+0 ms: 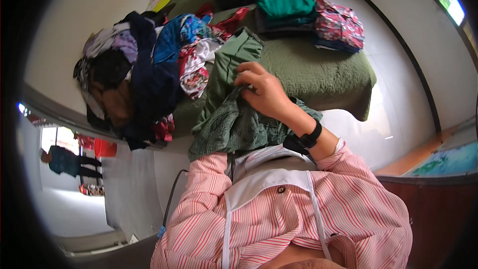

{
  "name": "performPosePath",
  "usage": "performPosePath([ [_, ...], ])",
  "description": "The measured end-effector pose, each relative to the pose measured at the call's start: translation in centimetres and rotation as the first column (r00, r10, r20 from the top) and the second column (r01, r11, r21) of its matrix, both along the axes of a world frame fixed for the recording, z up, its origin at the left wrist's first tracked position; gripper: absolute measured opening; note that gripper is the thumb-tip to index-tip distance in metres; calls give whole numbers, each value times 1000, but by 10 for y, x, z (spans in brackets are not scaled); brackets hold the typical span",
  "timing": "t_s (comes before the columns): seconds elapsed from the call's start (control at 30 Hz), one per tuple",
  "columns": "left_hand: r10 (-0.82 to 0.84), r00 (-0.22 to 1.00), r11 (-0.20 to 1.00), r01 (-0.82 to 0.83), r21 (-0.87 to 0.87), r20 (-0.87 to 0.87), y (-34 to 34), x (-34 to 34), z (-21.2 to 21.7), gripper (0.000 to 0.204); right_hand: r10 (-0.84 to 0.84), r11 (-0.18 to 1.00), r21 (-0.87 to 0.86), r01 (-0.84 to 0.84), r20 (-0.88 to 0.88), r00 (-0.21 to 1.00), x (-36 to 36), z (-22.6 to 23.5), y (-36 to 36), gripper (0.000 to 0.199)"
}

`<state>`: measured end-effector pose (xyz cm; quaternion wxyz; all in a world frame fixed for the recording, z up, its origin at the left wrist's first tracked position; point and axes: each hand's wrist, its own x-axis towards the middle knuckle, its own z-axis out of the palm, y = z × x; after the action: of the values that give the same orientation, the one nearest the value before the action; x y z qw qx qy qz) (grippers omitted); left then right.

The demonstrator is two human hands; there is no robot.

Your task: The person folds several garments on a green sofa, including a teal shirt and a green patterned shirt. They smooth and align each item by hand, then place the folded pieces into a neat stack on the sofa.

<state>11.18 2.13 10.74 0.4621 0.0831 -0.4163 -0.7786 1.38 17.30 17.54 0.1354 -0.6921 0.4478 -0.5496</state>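
Nearest, the right hand [263,91], wearing a black wristband, pinches a soft, crumpled green garment [234,114] held against the striped pink shirt [279,209]. The left hand seems buried under that cloth, grip unclear. Beyond, a quilted green bedspread [323,74] carries folded stacks [308,12] and a tangled clothes heap [149,65].

The right hand [264,91] pinched a green garment [234,114] between thumb and fingers [247,67], the cloth hanging below them over a striped shirt [279,209]. Just left of the fingers lay a heap of mixed clothes [154,65]; beyond them, folded piles [286,7] sat on the green bedspread [323,74].
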Motion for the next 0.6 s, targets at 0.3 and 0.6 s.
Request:
performPosePath([
  [0.3,-65,997,998,66,16,-28,12,-18,2,45,193,942,229,-247,233,953,0,-25,4,20],
  [0.6,-389,899,916,401,22,-200,38,-24,9,47,306,837,285,-467,464,831,-18,-25,8,21],
])
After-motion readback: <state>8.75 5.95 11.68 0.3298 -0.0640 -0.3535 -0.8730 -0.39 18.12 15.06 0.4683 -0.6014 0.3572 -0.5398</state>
